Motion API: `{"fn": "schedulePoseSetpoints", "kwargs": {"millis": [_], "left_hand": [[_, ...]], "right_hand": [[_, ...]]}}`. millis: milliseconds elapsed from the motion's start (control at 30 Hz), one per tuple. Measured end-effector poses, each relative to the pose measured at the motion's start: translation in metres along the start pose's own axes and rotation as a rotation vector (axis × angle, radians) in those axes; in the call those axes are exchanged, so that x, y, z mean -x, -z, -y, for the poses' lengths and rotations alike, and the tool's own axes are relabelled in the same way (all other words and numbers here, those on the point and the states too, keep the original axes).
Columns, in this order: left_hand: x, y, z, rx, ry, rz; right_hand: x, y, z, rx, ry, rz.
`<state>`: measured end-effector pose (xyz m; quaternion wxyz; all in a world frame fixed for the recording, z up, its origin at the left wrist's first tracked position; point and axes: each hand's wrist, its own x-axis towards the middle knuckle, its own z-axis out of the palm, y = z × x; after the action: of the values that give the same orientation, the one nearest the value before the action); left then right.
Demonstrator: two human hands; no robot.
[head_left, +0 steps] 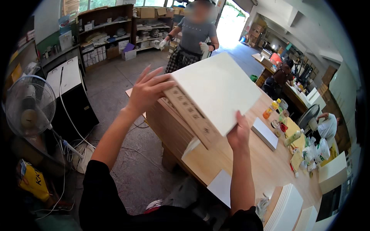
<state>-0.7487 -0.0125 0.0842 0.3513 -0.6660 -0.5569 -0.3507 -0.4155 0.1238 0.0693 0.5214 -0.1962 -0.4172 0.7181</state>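
A white rectangular panel [217,90] is held tilted above the wooden worktable [231,161]. My left hand [148,90] grips its left corner, fingers stretched along the edge. On the opposite side, my right hand [239,133] holds the near right corner, with the thumb over the top face. Along the panel's left side runs a brown wooden strip [192,115] with dark markings; whether it is joined to the panel I cannot tell. The fingers under the panel are hidden. Right of my right hand, a thin white box-like block [265,133] lies on the table.
Stacked white panels [285,208] occupy the near right. Bottles, including an orange one [271,108], and plastic bags [322,150] line the far right. A fan [30,106] and black cabinet [73,98] stand left, with cables on the floor. A gloved person [195,34] stands beyond the table.
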Motion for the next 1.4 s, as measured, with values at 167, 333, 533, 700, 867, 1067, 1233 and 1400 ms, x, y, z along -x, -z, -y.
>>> {"fn": "schedulePoseSetpoints", "kwargs": {"millis": [167, 333, 533, 700, 867, 1067, 1233, 1400], "left_hand": [[0.050, -0.014, 0.072, 0.729, 0.581, 0.386], [0.051, -0.021, 0.061, 0.904, 0.842, 0.353], [0.050, -0.022, 0.058, 0.832, 0.752, 0.372], [0.045, -0.032, 0.047, 0.841, 0.674, 0.348], [0.033, -0.006, -0.020, 0.328, 0.245, -0.281], [-0.063, -0.078, -0.421, 1.323, -0.234, 0.409], [-0.071, -0.098, -0.666, 1.521, -0.829, 0.523], [-0.041, -0.113, -0.761, 1.397, -1.242, 0.562]], "right_hand": [[-0.032, -0.015, -0.024, 0.718, 0.001, -0.015], [-0.025, -0.011, -0.037, 0.582, 0.039, -0.071], [-0.016, 0.003, -0.020, 0.491, -0.035, -0.044], [0.092, 0.074, 0.011, 0.556, 0.108, -0.066], [0.254, 0.141, 0.032, 0.600, -0.008, -0.360], [0.364, 0.181, 0.065, 0.669, 0.260, -0.693], [0.430, 0.202, 0.107, 1.555, 0.495, -1.081], [0.477, 0.218, 0.116, 1.763, 0.107, -1.240]]}}
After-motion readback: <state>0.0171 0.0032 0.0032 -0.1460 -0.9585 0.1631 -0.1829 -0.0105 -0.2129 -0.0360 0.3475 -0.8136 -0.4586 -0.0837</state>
